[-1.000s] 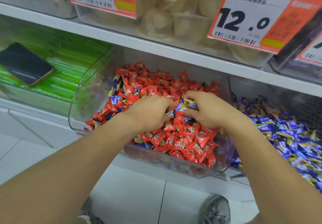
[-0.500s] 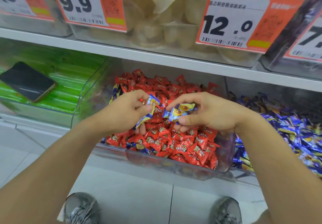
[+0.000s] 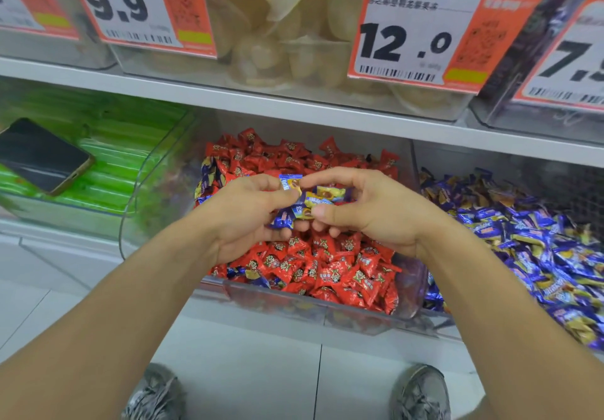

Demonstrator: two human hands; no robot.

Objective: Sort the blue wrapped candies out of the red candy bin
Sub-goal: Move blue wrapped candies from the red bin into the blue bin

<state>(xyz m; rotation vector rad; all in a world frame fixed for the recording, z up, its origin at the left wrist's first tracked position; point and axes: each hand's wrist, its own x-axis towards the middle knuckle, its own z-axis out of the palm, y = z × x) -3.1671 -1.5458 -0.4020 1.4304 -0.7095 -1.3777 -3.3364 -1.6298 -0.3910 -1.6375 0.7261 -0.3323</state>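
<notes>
Head view: your left grip [image 3: 248,214] and right grip [image 3: 366,210] both pinch blue wrapped candies [image 3: 313,200], held together just above the red candy bin [image 3: 327,315].

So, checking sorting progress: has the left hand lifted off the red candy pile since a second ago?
Yes. The left hand rose off the red candies, pinching blue candies.

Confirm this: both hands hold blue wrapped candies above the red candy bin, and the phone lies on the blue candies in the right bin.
One thing is wrong: in the head view the phone lies on the green packets in the left bin. The left hand and right hand do hold blue wrapped candies above the red candy bin.
</notes>
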